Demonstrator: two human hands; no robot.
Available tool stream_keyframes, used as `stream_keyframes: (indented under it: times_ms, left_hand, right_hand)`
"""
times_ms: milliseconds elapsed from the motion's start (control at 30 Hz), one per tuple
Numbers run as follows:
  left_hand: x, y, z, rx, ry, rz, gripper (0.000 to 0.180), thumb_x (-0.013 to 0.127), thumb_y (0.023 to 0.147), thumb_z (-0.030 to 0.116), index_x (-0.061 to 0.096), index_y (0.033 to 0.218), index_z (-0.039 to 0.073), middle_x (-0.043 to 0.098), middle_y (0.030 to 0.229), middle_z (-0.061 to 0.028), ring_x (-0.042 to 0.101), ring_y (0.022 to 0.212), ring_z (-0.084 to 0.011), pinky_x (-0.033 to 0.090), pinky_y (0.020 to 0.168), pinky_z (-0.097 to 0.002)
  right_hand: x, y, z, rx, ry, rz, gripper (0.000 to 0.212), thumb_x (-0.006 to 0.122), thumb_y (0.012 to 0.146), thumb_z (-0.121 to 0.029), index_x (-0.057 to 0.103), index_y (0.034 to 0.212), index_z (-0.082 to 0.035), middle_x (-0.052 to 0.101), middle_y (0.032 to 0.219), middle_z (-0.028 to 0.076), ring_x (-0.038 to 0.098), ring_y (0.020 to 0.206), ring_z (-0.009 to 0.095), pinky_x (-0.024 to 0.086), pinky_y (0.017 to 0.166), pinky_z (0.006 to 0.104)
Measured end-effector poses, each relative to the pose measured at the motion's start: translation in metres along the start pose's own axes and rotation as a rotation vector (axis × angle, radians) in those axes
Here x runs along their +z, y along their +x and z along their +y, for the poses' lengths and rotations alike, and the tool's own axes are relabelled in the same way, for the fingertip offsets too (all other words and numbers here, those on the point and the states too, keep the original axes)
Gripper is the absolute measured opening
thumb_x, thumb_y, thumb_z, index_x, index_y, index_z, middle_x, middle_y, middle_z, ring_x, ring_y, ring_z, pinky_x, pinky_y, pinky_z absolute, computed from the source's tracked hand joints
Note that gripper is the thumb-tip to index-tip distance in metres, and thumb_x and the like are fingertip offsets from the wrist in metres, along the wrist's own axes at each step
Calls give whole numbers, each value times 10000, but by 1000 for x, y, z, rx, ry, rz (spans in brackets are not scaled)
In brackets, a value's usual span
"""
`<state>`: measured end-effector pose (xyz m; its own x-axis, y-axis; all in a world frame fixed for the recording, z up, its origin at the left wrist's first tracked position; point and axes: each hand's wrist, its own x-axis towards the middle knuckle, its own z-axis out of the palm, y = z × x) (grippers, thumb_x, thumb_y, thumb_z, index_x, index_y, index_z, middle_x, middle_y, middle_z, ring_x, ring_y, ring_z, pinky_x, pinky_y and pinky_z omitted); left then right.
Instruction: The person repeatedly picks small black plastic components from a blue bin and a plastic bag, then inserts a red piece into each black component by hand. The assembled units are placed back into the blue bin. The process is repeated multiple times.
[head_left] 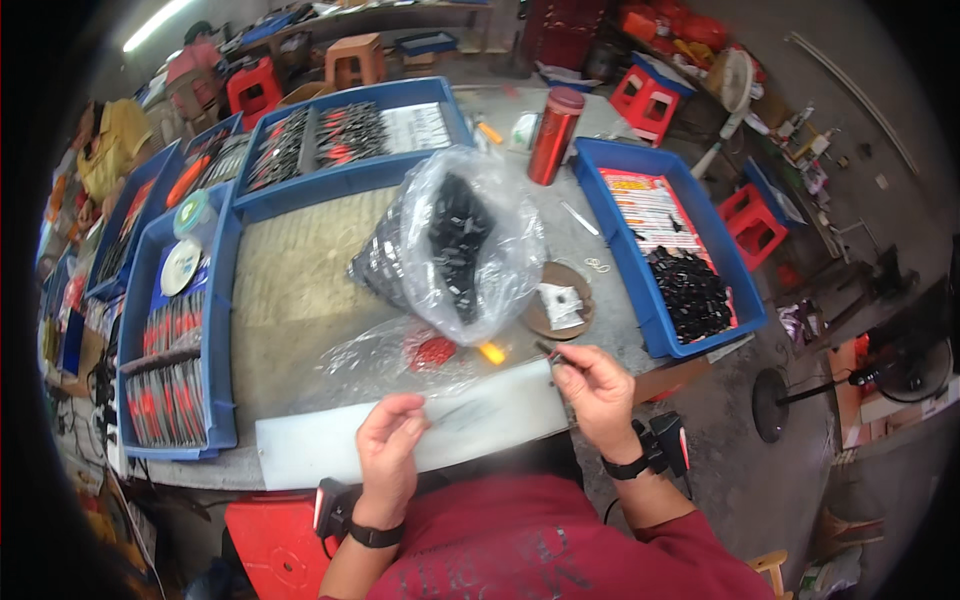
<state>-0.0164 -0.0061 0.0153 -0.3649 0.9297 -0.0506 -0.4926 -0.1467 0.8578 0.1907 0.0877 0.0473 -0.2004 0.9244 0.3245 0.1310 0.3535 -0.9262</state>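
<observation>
My right hand (598, 395) pinches a small dark piece (550, 352) between thumb and fingertips, above the right end of a white board (330, 440). The piece is too small to tell its kind. Over the middle of that board hovers my left hand (388, 445), its thumb and forefinger apart with nothing visible between them. Beyond the hands stands a clear plastic bag (515, 225), its mouth wide, with small black parts (460, 235) inside. A flatter clear bag (350, 365) holding tiny red parts (432, 351) lies nearer, beside a yellow object (491, 352).
At right, a blue tray (655, 320) contains black parts (690, 295). A round brown dish (584, 328) carries a white packet (562, 305). Behind it stands a red flask (556, 137). Blue trays (222, 330) of red-and-dark pieces line the left and back. Two people work at far left.
</observation>
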Motion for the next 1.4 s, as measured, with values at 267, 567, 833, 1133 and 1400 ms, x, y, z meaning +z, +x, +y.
stream_keyframes:
  times_ms: [267,567,833,1133,1400]
  left_hand:
    - [-7,-4,9,60,25,-32,173,560,764,41,555,923,-27,510,787,-16,479,708,-84,422,681,-234]
    - [-21,-11,21,136,200,-11,165,567,761,16,569,922,-22,515,831,-7,469,747,-71,380,684,-198]
    - [-30,3,27,457,882,9,144,572,750,38,599,891,25,541,725,-83,534,657,-184,444,631,-261]
    - [-21,56,11,632,1550,-250,82,572,729,114,618,767,58,565,753,-103,550,744,-291,443,647,-384]
    - [-15,74,5,643,1750,-374,72,562,702,108,614,728,67,547,763,-94,542,742,-284,445,634,-387]
  right_hand:
    - [-97,27,1,-180,-617,283,183,605,791,-88,593,920,40,561,743,6,473,631,52,392,555,191]
    - [-179,66,47,27,-1031,253,290,540,743,-119,570,1001,9,595,685,165,588,624,288,442,582,366]
    - [-184,61,68,43,-1009,275,302,545,788,-183,558,1030,-4,612,768,144,587,705,280,437,646,360]
    - [-183,58,65,35,-996,279,244,539,788,-186,595,930,4,620,856,174,593,790,308,449,694,366]
    - [-183,59,67,6,-972,275,243,538,787,-180,595,925,11,619,831,179,594,769,307,449,685,355]
